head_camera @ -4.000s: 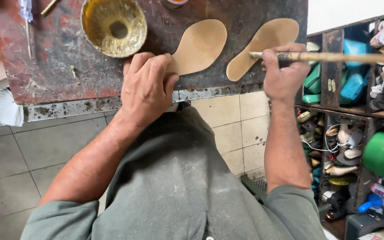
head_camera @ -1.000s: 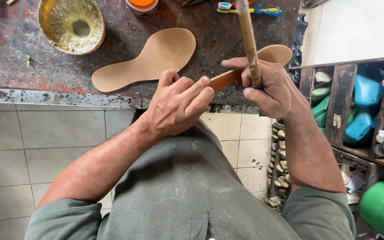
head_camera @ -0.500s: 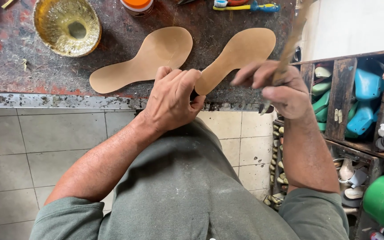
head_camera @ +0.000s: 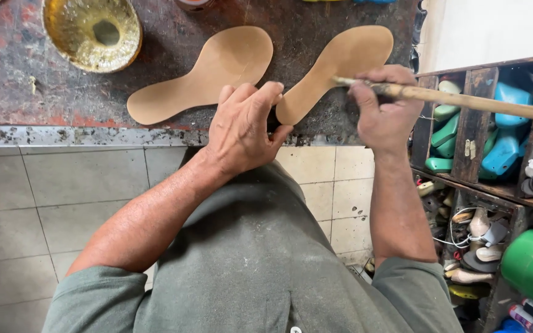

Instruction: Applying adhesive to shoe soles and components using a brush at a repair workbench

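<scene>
Swung down from upright, the wooden stick [head_camera: 464,98] now lies level, clenched in the right hand [head_camera: 385,114]; its right end is cut off. Left hand [head_camera: 245,126] fingers press the right insole [head_camera: 334,71] near the table's [head_camera: 44,92] edge. The far bowl [head_camera: 94,31] holds yellowish glue, its top cropped.

Two tan insole cutouts, one [head_camera: 208,77] beside the other [head_camera: 334,68], are lying on the workbench; one glue-crusted bowl [head_camera: 92,32] and one wooden stick [head_camera: 464,98] are showing.
</scene>
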